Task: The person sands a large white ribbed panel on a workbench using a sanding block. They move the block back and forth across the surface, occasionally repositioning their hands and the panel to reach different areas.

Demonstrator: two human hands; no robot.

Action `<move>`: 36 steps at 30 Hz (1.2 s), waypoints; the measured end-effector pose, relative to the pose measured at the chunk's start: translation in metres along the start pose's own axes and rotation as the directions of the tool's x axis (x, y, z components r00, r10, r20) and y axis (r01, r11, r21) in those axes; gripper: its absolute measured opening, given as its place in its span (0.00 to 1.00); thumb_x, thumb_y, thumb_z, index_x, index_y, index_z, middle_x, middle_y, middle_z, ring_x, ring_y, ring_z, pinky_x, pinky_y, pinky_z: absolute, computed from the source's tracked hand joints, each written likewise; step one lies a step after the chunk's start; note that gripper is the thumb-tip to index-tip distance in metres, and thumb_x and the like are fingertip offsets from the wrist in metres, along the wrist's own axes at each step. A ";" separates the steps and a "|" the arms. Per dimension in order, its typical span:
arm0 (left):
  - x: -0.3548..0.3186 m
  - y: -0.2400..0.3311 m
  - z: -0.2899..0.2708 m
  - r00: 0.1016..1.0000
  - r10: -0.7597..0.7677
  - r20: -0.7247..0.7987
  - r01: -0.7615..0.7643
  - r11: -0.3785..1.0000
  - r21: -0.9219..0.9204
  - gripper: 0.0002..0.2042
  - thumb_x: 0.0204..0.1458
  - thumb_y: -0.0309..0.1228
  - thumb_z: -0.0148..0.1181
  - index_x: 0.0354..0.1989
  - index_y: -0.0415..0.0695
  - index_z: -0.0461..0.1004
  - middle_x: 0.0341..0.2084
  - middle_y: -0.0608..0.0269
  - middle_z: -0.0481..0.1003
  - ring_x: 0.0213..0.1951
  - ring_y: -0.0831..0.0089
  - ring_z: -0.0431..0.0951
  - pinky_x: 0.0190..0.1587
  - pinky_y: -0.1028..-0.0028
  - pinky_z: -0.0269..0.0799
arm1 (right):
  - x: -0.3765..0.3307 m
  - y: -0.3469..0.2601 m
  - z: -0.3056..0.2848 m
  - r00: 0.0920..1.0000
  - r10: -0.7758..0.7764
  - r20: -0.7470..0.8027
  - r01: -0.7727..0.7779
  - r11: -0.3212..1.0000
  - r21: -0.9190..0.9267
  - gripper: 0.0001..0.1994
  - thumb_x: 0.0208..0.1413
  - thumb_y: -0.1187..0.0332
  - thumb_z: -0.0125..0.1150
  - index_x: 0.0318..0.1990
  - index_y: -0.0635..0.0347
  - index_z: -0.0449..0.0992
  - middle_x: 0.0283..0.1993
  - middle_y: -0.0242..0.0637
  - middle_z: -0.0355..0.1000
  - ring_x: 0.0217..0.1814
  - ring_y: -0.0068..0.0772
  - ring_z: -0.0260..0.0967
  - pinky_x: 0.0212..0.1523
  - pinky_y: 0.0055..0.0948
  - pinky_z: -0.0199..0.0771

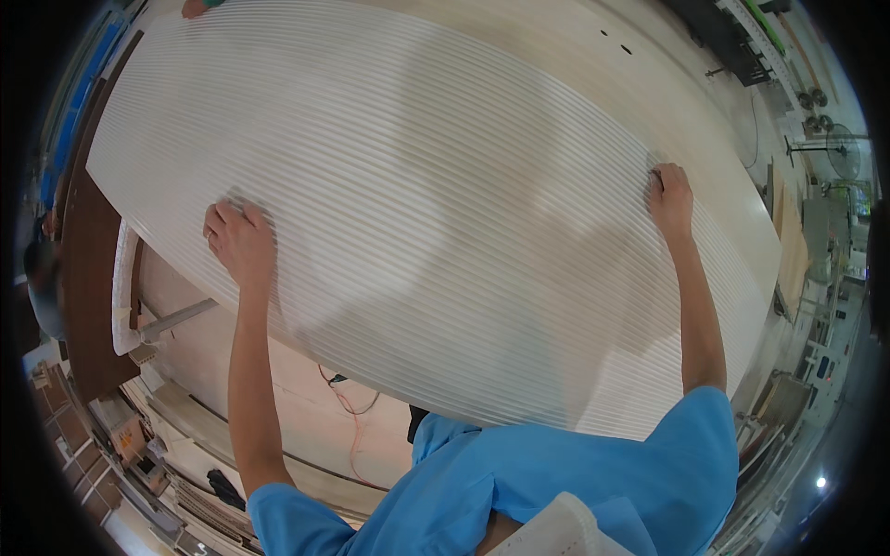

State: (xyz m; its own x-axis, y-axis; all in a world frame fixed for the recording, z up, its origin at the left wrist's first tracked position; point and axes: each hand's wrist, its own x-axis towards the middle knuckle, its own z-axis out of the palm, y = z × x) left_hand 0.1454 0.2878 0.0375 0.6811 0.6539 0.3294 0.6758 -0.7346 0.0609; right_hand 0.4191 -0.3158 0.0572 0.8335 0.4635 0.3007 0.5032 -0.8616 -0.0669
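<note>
Both hands press flat on a large white ribbed panel (417, 185): the left hand (239, 243) near its lower edge, the right hand (671, 198) toward its right end.

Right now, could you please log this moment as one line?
left hand: flat on ribbed white panel | right hand: pressing panel's right side | panel: on pale worktable

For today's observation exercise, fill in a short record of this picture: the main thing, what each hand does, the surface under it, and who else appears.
Main thing: large white ribbed panel, lying flat
Left hand: pressed on the panel's near-left edge
Right hand: fingers curled on the panel's right part
Under it: pale worktable
Also there: another person's hand at the far end; red cable below
</note>
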 end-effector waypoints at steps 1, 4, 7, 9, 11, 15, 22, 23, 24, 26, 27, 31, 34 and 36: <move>0.000 0.000 0.000 0.999 -0.022 0.036 0.021 1.000 0.021 0.21 0.65 0.39 0.47 0.57 0.32 0.66 0.60 0.40 0.65 0.62 0.40 0.64 0.62 0.48 0.63 | 0.005 -0.006 0.001 0.997 0.065 0.037 -0.064 0.998 -0.026 0.09 0.51 0.77 0.57 0.41 0.61 0.75 0.43 0.48 0.74 0.49 0.53 0.71 0.49 0.49 0.74; 0.000 0.002 -0.001 0.997 -0.037 0.067 0.034 0.999 0.036 0.22 0.65 0.39 0.46 0.58 0.32 0.66 0.61 0.40 0.64 0.63 0.41 0.64 0.63 0.49 0.62 | 0.070 -0.074 0.038 0.992 -0.121 -0.027 0.122 0.992 0.025 0.08 0.52 0.74 0.56 0.40 0.61 0.75 0.44 0.47 0.74 0.49 0.53 0.72 0.50 0.48 0.75; 0.001 0.006 -0.007 0.997 -0.044 0.058 0.044 0.999 -0.002 0.22 0.65 0.39 0.46 0.59 0.33 0.65 0.62 0.40 0.63 0.64 0.42 0.62 0.65 0.49 0.59 | 0.157 -0.182 0.077 0.985 -0.170 -0.042 0.174 0.976 0.130 0.09 0.49 0.72 0.56 0.38 0.62 0.76 0.45 0.48 0.75 0.52 0.54 0.73 0.52 0.50 0.76; 0.001 0.008 -0.011 0.997 -0.053 0.064 0.056 0.998 -0.038 0.23 0.65 0.40 0.48 0.60 0.33 0.65 0.63 0.41 0.62 0.65 0.42 0.60 0.66 0.48 0.57 | 0.201 -0.240 0.094 0.969 -0.238 -0.060 0.245 0.953 0.179 0.09 0.53 0.74 0.52 0.38 0.64 0.77 0.46 0.50 0.77 0.52 0.53 0.73 0.53 0.48 0.76; -0.002 0.006 -0.014 0.996 -0.057 0.074 0.064 0.994 -0.085 0.24 0.64 0.41 0.49 0.61 0.34 0.64 0.63 0.41 0.61 0.66 0.42 0.59 0.67 0.48 0.57 | 0.223 -0.270 0.106 0.965 -0.215 -0.148 0.249 0.928 0.277 0.09 0.53 0.74 0.52 0.39 0.65 0.77 0.46 0.49 0.77 0.52 0.52 0.73 0.55 0.47 0.76; 0.000 0.000 -0.011 0.997 -0.029 0.073 0.037 0.993 -0.109 0.25 0.64 0.42 0.51 0.62 0.35 0.63 0.64 0.41 0.61 0.65 0.41 0.59 0.66 0.48 0.57 | 0.166 -0.201 0.093 0.985 -0.146 -0.091 0.154 0.985 0.081 0.09 0.53 0.74 0.54 0.39 0.58 0.79 0.45 0.42 0.77 0.52 0.46 0.74 0.51 0.44 0.77; -0.001 0.004 -0.006 0.998 -0.036 0.055 0.037 0.999 -0.022 0.23 0.64 0.41 0.51 0.59 0.34 0.65 0.60 0.41 0.64 0.64 0.41 0.62 0.65 0.47 0.59 | 0.016 -0.036 0.007 0.991 0.048 -0.123 -0.020 0.976 0.219 0.06 0.55 0.74 0.60 0.41 0.59 0.77 0.40 0.44 0.75 0.46 0.52 0.72 0.47 0.46 0.74; -0.001 0.005 -0.005 0.999 -0.037 0.012 0.037 0.999 -0.030 0.22 0.63 0.40 0.51 0.58 0.34 0.67 0.58 0.41 0.65 0.63 0.42 0.62 0.65 0.47 0.60 | 0.014 -0.041 0.001 0.993 0.052 -0.108 -0.024 0.970 0.243 0.07 0.56 0.73 0.60 0.41 0.60 0.78 0.40 0.45 0.75 0.46 0.52 0.72 0.46 0.46 0.74; 0.000 0.005 -0.003 0.999 -0.030 -0.026 0.029 0.999 -0.031 0.22 0.63 0.40 0.51 0.56 0.34 0.68 0.57 0.41 0.67 0.63 0.42 0.63 0.64 0.47 0.60 | 0.016 -0.052 -0.005 0.994 0.051 -0.093 -0.024 0.963 0.269 0.07 0.57 0.73 0.61 0.42 0.61 0.78 0.40 0.45 0.75 0.45 0.52 0.73 0.45 0.45 0.74; 0.001 -0.001 0.002 0.982 0.188 0.036 -0.190 0.977 0.099 0.20 0.60 0.39 0.52 0.52 0.35 0.72 0.52 0.41 0.70 0.62 0.43 0.64 0.63 0.47 0.62 | 0.008 -0.087 -0.016 0.991 0.103 -0.089 -0.053 0.894 0.445 0.07 0.58 0.72 0.61 0.43 0.62 0.78 0.38 0.45 0.76 0.41 0.50 0.74 0.43 0.42 0.75; -0.001 -0.004 0.005 0.996 0.087 0.023 -0.086 0.996 -0.019 0.20 0.58 0.40 0.53 0.51 0.35 0.73 0.51 0.41 0.73 0.61 0.44 0.66 0.62 0.47 0.63 | -0.011 -0.115 -0.018 0.989 0.144 -0.029 -0.104 0.832 0.545 0.08 0.58 0.72 0.61 0.43 0.62 0.78 0.37 0.45 0.76 0.39 0.49 0.75 0.42 0.41 0.75; 0.006 -0.006 0.014 0.995 0.010 -0.101 -0.012 1.000 -0.018 0.23 0.57 0.43 0.53 0.52 0.35 0.73 0.53 0.41 0.72 0.60 0.44 0.68 0.63 0.49 0.63 | -0.087 -0.219 -0.044 0.896 0.088 0.436 -0.381 0.657 0.650 0.07 0.59 0.72 0.61 0.43 0.62 0.79 0.36 0.43 0.76 0.35 0.41 0.75 0.38 0.35 0.74; 0.005 0.004 0.006 0.993 0.010 -0.120 -0.010 1.000 -0.004 0.24 0.59 0.44 0.53 0.54 0.35 0.73 0.53 0.41 0.72 0.58 0.48 0.71 0.63 0.54 0.63 | -0.147 -0.280 -0.069 0.924 -0.094 0.371 -0.257 0.568 0.782 0.06 0.58 0.74 0.62 0.41 0.63 0.79 0.36 0.42 0.75 0.35 0.39 0.75 0.36 0.34 0.72; 0.003 0.014 -0.004 0.994 -0.043 -0.103 0.031 0.993 -0.111 0.21 0.56 0.39 0.57 0.50 0.35 0.73 0.53 0.40 0.71 0.57 0.45 0.70 0.61 0.51 0.65 | -0.180 -0.307 -0.083 0.890 -0.100 0.445 -0.322 0.555 0.767 0.05 0.57 0.75 0.63 0.40 0.63 0.78 0.35 0.43 0.74 0.34 0.41 0.74 0.36 0.34 0.72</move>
State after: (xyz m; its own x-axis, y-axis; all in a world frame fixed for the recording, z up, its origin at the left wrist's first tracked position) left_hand 0.1564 0.2787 0.0433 0.6191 0.6624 0.4218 0.6612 -0.7295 0.1751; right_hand 0.0956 -0.1518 0.1026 0.7930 0.5906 -0.1497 0.1863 -0.4689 -0.8634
